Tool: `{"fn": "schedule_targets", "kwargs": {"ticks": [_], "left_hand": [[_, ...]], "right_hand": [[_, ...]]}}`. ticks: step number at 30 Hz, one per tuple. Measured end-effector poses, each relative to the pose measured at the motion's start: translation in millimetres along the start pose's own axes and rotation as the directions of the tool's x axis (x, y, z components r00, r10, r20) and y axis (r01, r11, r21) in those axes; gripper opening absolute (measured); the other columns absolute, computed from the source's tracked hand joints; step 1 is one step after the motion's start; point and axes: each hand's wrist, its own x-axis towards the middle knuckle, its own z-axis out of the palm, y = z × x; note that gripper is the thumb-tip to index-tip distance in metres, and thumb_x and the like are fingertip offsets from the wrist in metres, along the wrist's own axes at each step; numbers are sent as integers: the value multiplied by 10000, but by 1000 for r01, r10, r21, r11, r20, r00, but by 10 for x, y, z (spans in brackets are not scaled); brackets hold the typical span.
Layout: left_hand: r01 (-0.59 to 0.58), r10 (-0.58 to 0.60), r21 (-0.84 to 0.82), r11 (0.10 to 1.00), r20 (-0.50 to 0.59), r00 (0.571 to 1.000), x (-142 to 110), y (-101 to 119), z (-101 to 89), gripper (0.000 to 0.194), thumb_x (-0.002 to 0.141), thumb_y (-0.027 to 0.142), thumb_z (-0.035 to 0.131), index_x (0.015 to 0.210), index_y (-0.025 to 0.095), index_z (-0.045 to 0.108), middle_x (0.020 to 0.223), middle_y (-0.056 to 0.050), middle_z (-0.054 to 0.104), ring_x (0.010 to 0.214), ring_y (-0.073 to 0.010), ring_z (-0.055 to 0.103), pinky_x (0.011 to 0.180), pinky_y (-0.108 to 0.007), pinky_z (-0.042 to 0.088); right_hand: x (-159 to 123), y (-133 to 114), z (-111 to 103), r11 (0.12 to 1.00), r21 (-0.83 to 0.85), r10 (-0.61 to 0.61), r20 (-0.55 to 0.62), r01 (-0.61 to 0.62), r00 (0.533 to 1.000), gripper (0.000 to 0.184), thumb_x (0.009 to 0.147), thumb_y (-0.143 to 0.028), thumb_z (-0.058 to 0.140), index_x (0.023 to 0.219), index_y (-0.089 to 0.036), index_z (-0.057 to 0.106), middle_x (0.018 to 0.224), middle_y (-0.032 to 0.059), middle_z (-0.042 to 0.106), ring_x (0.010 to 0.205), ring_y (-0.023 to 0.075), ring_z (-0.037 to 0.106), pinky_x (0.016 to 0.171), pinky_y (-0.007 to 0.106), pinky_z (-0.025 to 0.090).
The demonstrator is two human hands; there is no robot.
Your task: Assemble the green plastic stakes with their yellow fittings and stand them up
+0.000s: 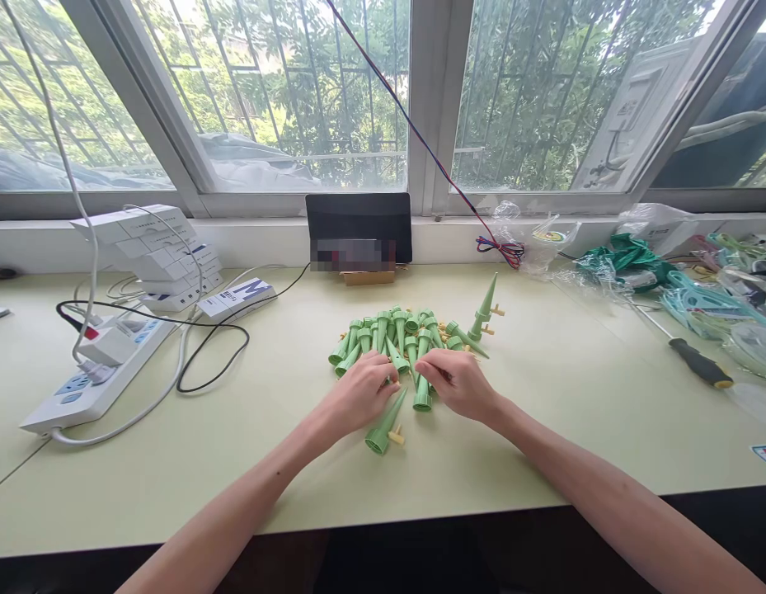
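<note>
Both hands are in at the near side of the cone pile [383, 320], mid-table [284, 487]. Left hand [363, 394]: thumb and fingers drawn in close, tips just above the point of the near cone [386, 425]. Something small and pale shows at the tips; can't tell if it's pinched or just behind them. Right hand [462, 384]: fingers curled, thumb near index, over the long cone [423, 394] at the pile edge. Contact unclear, and can't tell if anything is clamped there.

Near cone lies on its side, wide end toward the person, yellow tap [396, 436] sticking out on its right. Pile cones mostly lie tangled, more yellow bits among them. Stacked cones [483, 309] stand at the pile's far right, tips up, leaning a bit, two taps out to the side.

Step in hand, my read: two-handed fingertip work on small parts, hands slightly apart. Next move calls for a fine pinch and a steady opposing hand, wrists clear of the near cone so it doesn't roll. Dragging a cone out could snag neighbors' taps. Screwdriver [697, 363] lies well apart, right side, untouched.
</note>
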Motion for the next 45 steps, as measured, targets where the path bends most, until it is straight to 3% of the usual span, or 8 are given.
{"fn": "schedule_targets", "kwargs": {"ticks": [7,17,25,31,45], "left_hand": [[-3,-1,-99,995,-34,999,-4,80,-60,148,919,268,537,827,185,618,773,-25,607,795,-192,551,716,-312,441],[8,-57,-235,972,-203,978,-13,140,-73,93,924,269,543,921,211,615,819,11,676,647,-118,561,583,-232,440],[10,-73,-281,960,-213,974,-19,198,-83,102,927,261,551,949,216,639,799,7,684,703,-122,600,574,-211,460],[6,-88,-351,936,-217,972,-14,205,-77,83,926,285,560,919,220,610,949,10,711,735,-115,622,639,-221,508],[41,-128,-411,911,-186,974,-7,195,-70,233,928,400,545,832,195,597,791,-7,650,742,-148,612,624,-259,496]], "right_hand": [[6,-38,-12,1000,20,23,-43,-22,999,240,982,-286,475,802,-178,592,632,-9,536,553,113,443,549,234,355],[13,-68,-26,998,21,60,-58,-59,997,153,964,-248,497,881,-183,609,688,-2,594,555,111,463,541,231,383],[-5,-72,5,998,56,28,-16,-28,999,159,961,-235,504,1006,-190,650,825,36,682,601,120,548,556,233,446],[-10,-87,10,996,78,-32,-19,33,999,221,979,-198,444,1048,-193,654,854,54,707,639,135,591,570,249,450],[-24,-83,19,989,146,-39,55,31,998,172,962,-230,504,1055,-205,646,935,73,678,731,148,600,555,239,494]]}}
